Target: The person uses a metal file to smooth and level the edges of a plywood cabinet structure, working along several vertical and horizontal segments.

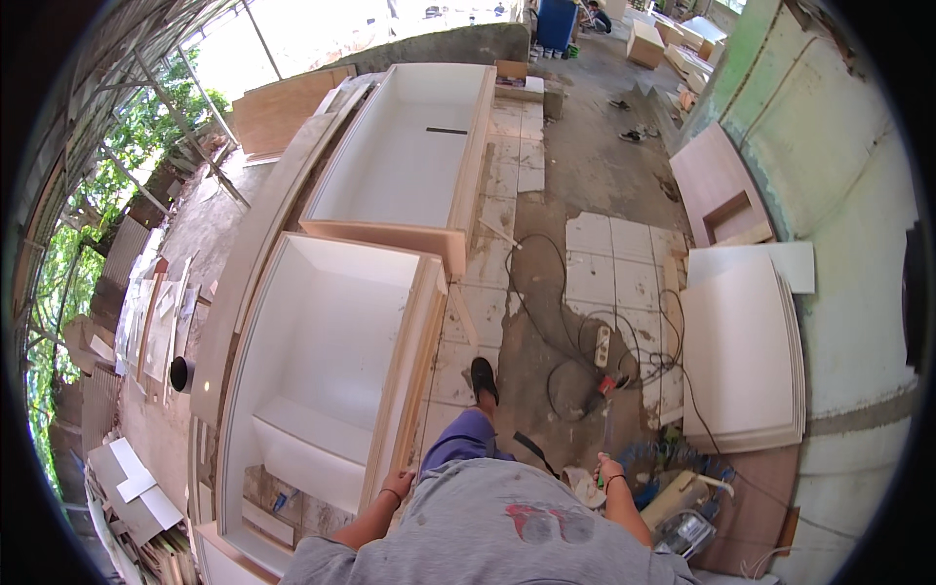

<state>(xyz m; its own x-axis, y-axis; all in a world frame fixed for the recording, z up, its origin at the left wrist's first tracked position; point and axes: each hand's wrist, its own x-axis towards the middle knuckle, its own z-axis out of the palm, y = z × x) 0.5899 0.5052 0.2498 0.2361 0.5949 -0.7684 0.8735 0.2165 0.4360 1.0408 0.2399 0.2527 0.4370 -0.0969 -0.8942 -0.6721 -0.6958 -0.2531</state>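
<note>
My right hand is closed around a small green-handled tool; a thin shaft seems to point away from it, though its kind is too small to tell. Low beside the near cabinet's right edge is my left hand, fingers curled in; whatever they may hold is hidden. The near white-lined cabinet lies on its back, its open front facing up, with pale wooden edging along the right side. Beyond it lies a second white-lined cabinet, with a dark slot in its inner panel.
Black cables and a power strip lie across the broken-tiled floor ahead. Stacked panels lean on the green-white wall at right. Tools and a clear plastic box sit near my right arm. Scrap boards lie at left.
</note>
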